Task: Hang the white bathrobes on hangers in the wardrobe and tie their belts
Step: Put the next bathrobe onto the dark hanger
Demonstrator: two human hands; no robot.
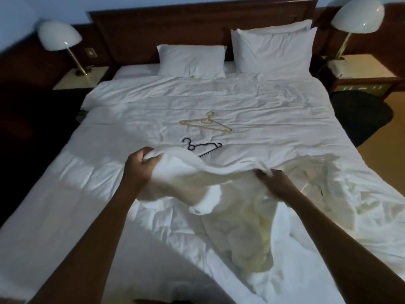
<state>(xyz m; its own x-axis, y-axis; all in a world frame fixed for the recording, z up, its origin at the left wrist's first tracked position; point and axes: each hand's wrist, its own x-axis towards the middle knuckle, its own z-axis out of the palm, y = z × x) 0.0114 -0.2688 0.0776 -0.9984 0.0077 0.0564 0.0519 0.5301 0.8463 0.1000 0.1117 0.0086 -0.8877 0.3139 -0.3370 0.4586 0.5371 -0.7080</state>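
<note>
Near edge of bed (65,216), right of middle: white bathrobe (186,178), raised off the covers, lower part trailing on them. Left hand (140,165) and right hand (271,178) each gripping its upper edge. Mid-bed: black hanger (206,144), partly under the bathrobe; beyond, tan hanger (206,122). Far edge: pillows (190,59).

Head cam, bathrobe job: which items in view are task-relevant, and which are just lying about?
Job:
- white terry bathrobe, gripped by left hand and right hand
- thin gold hanger on the bed
- black plastic hanger, partly under the robe

Lying about:
- white pillows
- white dome lamps
- dark wooden headboard
- white-sheeted bed
</note>
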